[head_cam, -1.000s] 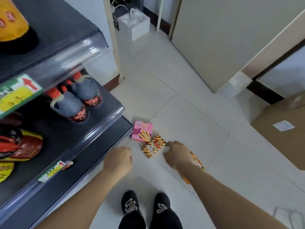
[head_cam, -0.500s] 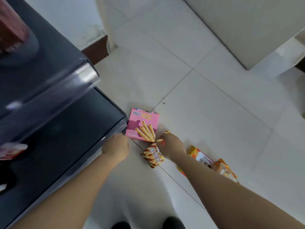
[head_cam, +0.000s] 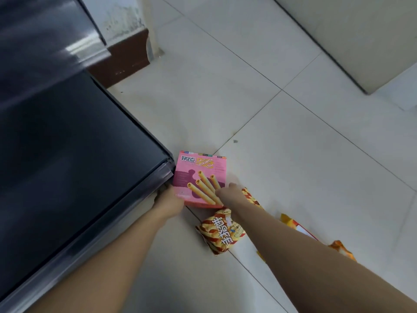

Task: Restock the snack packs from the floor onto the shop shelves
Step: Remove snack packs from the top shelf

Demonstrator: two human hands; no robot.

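A pink box of wafer rolls (head_cam: pixel 198 175) lies on the white tiled floor beside the corner of the bottom shelf (head_cam: pixel 79 154). My left hand (head_cam: pixel 168 201) holds the box at its near left corner, its fingers mostly hidden. On the near right corner my right hand (head_cam: pixel 228 193) has its fingers over the top face and its thumb at the side. Just below my right wrist lies a red-and-yellow striped snack pack (head_cam: pixel 220 232). An orange pack (head_cam: pixel 297 229) lies partly hidden behind my right forearm.
Dark shelf boards fill the left side, with a shiny front rail (head_cam: pixel 126 206) running diagonally towards me. A brown skirting (head_cam: pixel 126 62) and a wall corner stand behind the shelf. A beige panel (head_cam: pixel 352 41) stands at the top right.
I have leaned in closer to the floor. My right hand left the striped pack and moved up onto the pink box. My left hand slid right to the box's near left corner.
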